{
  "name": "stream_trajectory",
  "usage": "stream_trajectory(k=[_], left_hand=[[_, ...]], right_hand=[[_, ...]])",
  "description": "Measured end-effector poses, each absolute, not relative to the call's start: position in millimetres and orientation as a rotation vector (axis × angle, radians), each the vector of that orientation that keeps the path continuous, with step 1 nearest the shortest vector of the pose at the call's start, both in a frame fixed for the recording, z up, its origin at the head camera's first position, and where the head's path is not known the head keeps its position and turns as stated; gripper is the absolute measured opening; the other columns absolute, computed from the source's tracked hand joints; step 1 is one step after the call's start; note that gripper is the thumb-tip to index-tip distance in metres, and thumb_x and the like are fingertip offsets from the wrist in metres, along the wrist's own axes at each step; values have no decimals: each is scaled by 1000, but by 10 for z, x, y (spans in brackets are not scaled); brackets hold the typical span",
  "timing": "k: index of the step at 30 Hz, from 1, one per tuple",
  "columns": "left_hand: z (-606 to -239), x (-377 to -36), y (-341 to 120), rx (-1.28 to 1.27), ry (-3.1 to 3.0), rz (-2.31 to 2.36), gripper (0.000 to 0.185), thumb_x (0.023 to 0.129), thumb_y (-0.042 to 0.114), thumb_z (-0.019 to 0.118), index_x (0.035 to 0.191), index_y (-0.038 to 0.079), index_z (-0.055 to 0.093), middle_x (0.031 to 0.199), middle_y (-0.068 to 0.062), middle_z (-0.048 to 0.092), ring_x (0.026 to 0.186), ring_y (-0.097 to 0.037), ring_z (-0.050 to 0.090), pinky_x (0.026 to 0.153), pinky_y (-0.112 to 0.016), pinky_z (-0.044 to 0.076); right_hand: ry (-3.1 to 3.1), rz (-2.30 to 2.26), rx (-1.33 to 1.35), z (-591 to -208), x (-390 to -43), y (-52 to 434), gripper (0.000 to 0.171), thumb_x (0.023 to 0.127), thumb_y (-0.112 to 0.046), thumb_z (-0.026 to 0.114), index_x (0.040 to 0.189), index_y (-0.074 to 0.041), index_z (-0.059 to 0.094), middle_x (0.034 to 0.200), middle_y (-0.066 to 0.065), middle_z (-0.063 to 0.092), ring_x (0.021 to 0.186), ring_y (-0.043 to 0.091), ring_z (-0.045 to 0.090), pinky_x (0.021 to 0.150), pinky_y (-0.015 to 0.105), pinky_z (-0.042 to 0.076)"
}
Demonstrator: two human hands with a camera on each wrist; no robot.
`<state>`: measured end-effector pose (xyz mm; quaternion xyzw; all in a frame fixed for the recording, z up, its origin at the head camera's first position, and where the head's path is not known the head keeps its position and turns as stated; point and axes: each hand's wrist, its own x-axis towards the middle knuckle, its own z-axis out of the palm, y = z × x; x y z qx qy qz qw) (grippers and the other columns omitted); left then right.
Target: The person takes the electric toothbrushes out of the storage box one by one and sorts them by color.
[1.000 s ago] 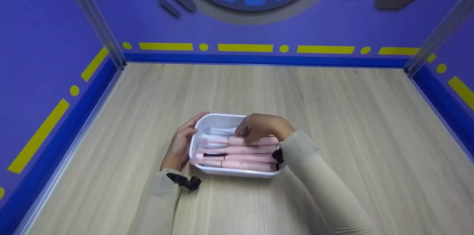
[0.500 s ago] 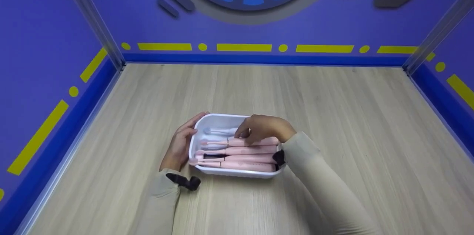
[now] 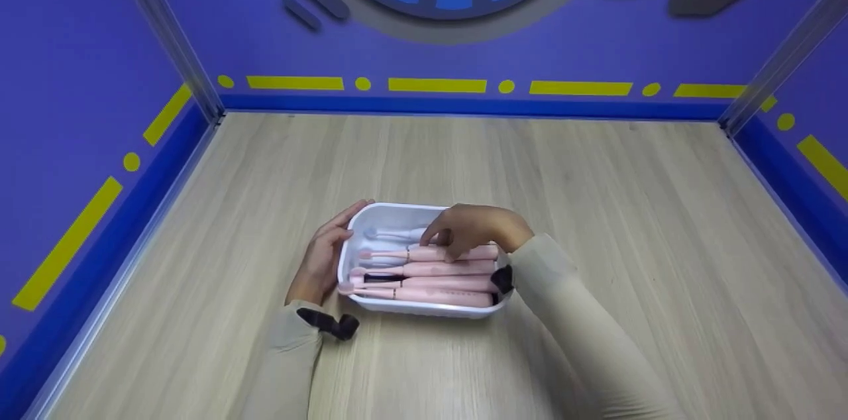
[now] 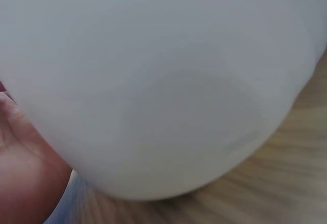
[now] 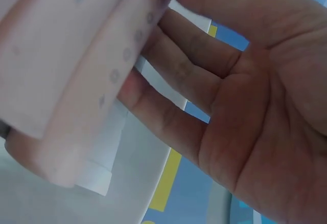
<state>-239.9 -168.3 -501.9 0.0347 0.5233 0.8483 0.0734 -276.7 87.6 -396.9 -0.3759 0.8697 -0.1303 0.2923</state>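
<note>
A white plastic bin (image 3: 427, 311) stands on the table in front of me. Several pink electric toothbrushes (image 3: 445, 297) lie side by side in it, heads to the left; the front one's head overhangs the rim. Behind them lies a white toothbrush (image 3: 397, 234), its handle partly hidden. My left hand (image 3: 321, 261) holds the bin's left end, thumb at the rim; the left wrist view is filled by the bin's wall (image 4: 153, 81). Reaching inside, my right hand (image 3: 478, 226) grips the rearmost pink toothbrush (image 3: 424, 254), with thumb and fingers on its handle (image 5: 107, 70).
The wooden tabletop (image 3: 596, 208) extends around the bin. A blue-purple back wall (image 3: 424, 62) with yellow dashes closes the far side, and similar panels flank left and right. A black wrist camera (image 3: 329, 324) sits on the left sleeve.
My right hand has shifted very slightly to the right over the rearmost pink toothbrush. The pink toothbrushes lie slightly lower than a second ago. The left hand stays on the bin.
</note>
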Motion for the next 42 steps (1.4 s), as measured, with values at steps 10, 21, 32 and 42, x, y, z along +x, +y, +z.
stream_trajectory(k=[10, 21, 32, 42], left_hand=[[-5008, -2393, -1676, 90, 1557, 2560, 59, 86, -7, 27, 144, -4, 37, 152, -14, 38, 143, -19, 31, 120, -35, 18], [-5013, -2399, -1680, 110, 1603, 2533, 58, 87, -6, 27, 144, -4, 38, 154, -14, 35, 144, -20, 28, 121, -37, 17], [-5014, -2392, -1694, 101, 1609, 2533, 59, 86, -7, 27, 144, -4, 37, 153, -14, 36, 144, -19, 29, 121, -35, 16], [-5023, -2396, -1689, 109, 1629, 2513, 59, 86, -6, 27, 145, -4, 37, 154, -13, 35, 145, -18, 27, 121, -34, 15]], right_hand=[[2311, -369, -997, -3982, -2758, 889, 48, 80, 1, 68, 125, -17, 66, 108, 4, 67, 93, 11, 54, 83, 26, 49], [2320, -386, -982, -3983, -2742, 906, 48, 81, 3, 64, 125, -16, 64, 111, 5, 68, 101, 15, 60, 88, 32, 51], [2396, -405, -925, -3948, -2722, 922, 41, 81, 7, 61, 115, -14, 69, 109, 7, 69, 102, 18, 62, 87, 34, 52], [2406, -339, -763, -3923, -2674, 912, 45, 80, 3, 64, 117, -22, 70, 111, 1, 69, 101, 13, 60, 88, 34, 51]])
